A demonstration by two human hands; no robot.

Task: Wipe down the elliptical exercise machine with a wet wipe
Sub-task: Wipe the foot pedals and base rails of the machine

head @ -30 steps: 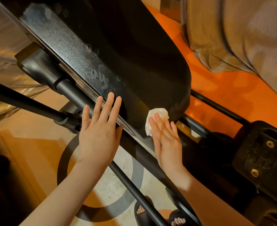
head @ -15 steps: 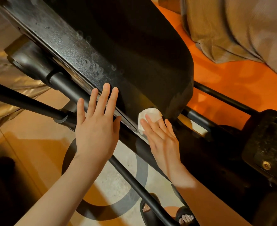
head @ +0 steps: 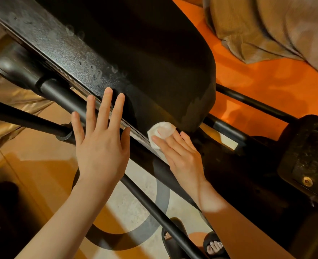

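The black elliptical machine (head: 154,58) fills the upper middle, its rounded housing sloping down to the right. A white wet wipe (head: 160,130) lies against the housing's lower edge. My right hand (head: 180,154) presses the wipe onto the machine with straight fingers. My left hand (head: 100,143) is spread flat, its fingertips resting on the speckled black rail (head: 64,47) just left of the wipe. Damp fingerprint marks show on the rail above my left hand.
Thin black bars (head: 150,208) of the machine cross below my hands. A black foot pedal block (head: 311,152) sits at the right. Orange floor (head: 257,75) and a beige cloth (head: 276,28) lie beyond. My sandalled feet (head: 213,245) stand at the bottom.
My right hand has slid the wipe a little down and left along the housing's lower edge. My left hand stays flat on the rail.
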